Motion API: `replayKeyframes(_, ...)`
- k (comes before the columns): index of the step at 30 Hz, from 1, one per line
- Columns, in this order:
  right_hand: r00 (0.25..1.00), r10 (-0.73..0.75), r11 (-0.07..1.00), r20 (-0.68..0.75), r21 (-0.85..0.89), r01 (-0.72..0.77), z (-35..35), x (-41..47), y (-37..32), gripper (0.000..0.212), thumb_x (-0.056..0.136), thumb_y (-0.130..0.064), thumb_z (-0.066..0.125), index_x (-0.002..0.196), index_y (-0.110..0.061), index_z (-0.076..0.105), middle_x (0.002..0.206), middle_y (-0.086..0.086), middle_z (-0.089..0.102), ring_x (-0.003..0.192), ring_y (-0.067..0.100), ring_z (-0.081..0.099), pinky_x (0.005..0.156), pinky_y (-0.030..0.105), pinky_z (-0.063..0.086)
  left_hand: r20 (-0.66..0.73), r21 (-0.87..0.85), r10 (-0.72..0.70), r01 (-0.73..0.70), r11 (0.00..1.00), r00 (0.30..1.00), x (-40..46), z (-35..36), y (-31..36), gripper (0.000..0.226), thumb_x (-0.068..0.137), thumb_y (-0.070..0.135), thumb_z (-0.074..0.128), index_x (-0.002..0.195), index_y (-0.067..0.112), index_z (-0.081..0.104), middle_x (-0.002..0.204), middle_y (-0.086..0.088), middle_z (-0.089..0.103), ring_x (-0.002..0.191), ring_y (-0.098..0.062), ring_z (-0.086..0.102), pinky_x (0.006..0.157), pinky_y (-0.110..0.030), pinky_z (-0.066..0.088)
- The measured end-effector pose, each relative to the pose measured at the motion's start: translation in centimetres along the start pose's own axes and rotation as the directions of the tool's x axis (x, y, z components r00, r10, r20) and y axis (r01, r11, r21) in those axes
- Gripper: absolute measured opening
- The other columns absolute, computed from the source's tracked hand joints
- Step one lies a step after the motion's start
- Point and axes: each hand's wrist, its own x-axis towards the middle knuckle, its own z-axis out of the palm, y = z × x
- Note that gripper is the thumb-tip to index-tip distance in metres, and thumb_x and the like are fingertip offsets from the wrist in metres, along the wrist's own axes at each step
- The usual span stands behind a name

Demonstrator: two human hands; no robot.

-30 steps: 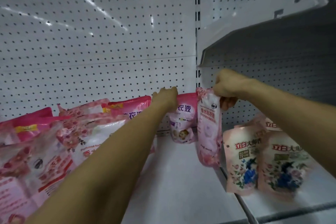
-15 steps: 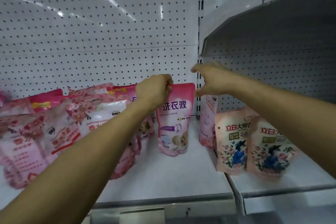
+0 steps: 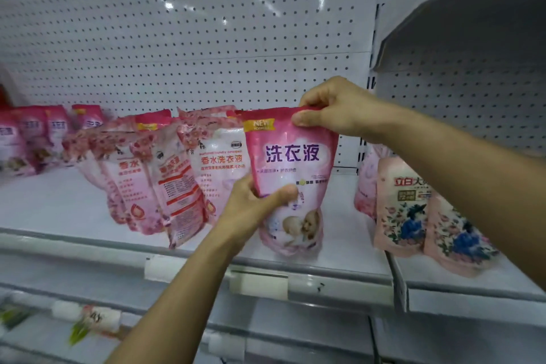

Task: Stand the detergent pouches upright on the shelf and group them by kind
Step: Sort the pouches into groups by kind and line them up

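A pink pouch with purple lettering and a puppy picture (image 3: 291, 162) stands upright at the front of the white shelf (image 3: 59, 201). My right hand (image 3: 334, 108) pinches its top edge, and my left hand (image 3: 254, 207) grips its lower left side. Just left of it, several pink-and-white floral pouches (image 3: 165, 177) lean against one another. More pink pouches with purple lettering (image 3: 32, 139) stand at the far left. Two peach pouches with blue flowers (image 3: 413, 210) stand upright on the neighbouring shelf to the right, partly behind my right forearm.
A pegboard back wall (image 3: 192, 38) rises behind the shelves. A higher shelf (image 3: 472, 15) overhangs the right bay. Another pink pouch (image 3: 366, 183) stands behind the peach ones. Price-tag holders (image 3: 260, 282) line the shelf's front rail, and a lower shelf with small packets (image 3: 88, 322) lies below.
The pink puppy pouch has come forward from the back of the shelf to its front edge. My right hand moved onto its top, and my left hand shifted down to its lower side.
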Motion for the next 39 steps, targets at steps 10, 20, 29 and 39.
replayKeyframes(10, 0.935, 0.134, 0.897, -0.329, 0.442, 0.027, 5.3, 1.3, 0.2, 0.039, 0.099, -0.04, 0.049, 0.096, -0.004, 0.064, 0.077, 0.005, 0.066, 0.057, 0.019, 0.062, 0.046, 0.027, 0.047, -0.336, -0.128, -0.03, -0.015, 0.992, 0.941, -3.4, -3.3, -3.1, 0.043, 0.074, 0.026, 0.082, 0.11, 0.007, 0.067, 0.09, -0.007, 0.079, 0.078, -0.022, 0.076, 0.064, -0.029, 0.059)
replayKeyframes(20, 0.846, 0.501, 0.786, -0.184, 0.505, -0.356, 14.9, 5.8, 10.8, 0.058, 0.093, -0.036, 0.06, 0.14, -0.009, 0.04, 0.136, 0.009, 0.05, 0.11, 0.021, 0.054, 0.1, 0.046, 0.048, -0.437, -0.103, 0.021, -0.074, 0.992, 0.899, -2.3, -8.0, -4.1, 0.05, 0.067, 0.032, 0.078, 0.109, 0.008, 0.067, 0.094, -0.011, 0.077, 0.087, -0.032, 0.075, 0.074, -0.043, 0.061)
replayKeyframes(29, 0.822, 0.517, 0.76, -0.238, 0.569, -0.313, 16.9, 11.1, 11.5, 0.028, 0.091, -0.021, 0.063, 0.109, 0.0, 0.068, 0.106, 0.022, 0.071, 0.091, 0.037, 0.071, 0.075, 0.037, 0.058, -0.397, -0.069, 0.013, -0.044, 0.997, 0.918, -1.4, -7.9, -4.9, 0.034, 0.079, 0.016, 0.079, 0.111, 0.012, 0.068, 0.09, -0.003, 0.078, 0.078, -0.017, 0.076, 0.064, -0.025, 0.059)
replayKeyframes(39, 0.79, 0.409, 0.893, -0.457, 0.381, -0.242, 14.0, 1.0, 12.3, 0.049, 0.077, -0.052, 0.057, 0.07, -0.004, 0.055, 0.065, 0.013, 0.063, 0.063, 0.031, 0.062, 0.069, 0.049, 0.056, -0.449, -0.101, 0.015, -0.068, 0.993, 0.893, -2.6, -5.6, -5.0, 0.051, 0.069, 0.029, 0.083, 0.114, 0.01, 0.066, 0.097, -0.009, 0.077, 0.084, -0.026, 0.075, 0.071, -0.035, 0.062)
